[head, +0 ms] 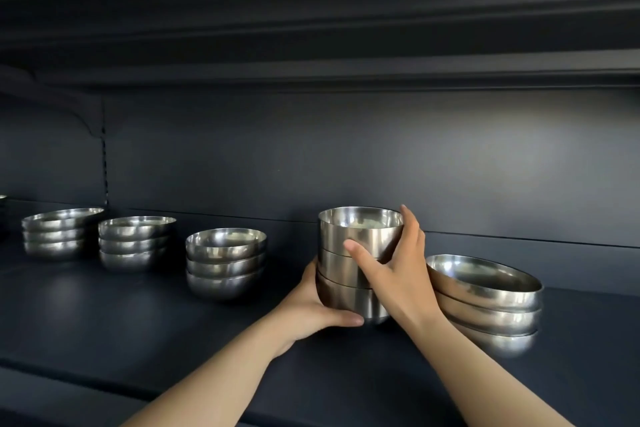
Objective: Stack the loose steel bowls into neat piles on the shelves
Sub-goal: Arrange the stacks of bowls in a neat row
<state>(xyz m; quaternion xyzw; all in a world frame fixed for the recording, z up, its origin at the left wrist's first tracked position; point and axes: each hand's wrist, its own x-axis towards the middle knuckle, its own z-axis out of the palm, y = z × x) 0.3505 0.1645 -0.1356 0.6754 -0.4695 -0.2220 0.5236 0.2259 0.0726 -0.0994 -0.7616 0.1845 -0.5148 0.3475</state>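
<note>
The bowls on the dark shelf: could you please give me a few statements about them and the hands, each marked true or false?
1. Both hands grip the same pile of straight-sided bowls. True: the left hand holds its base, the right hand its upper part.
2. The held pile contains six bowls. False: three show.
3. A pile of wide shallow bowls stands just right of the hands. True.
4. The shelf left of the hands holds no bowls. False: three piles stand there, the nearest being the round bowls.
5. A bowl lies upside down on the shelf. False: all open upward.
</note>
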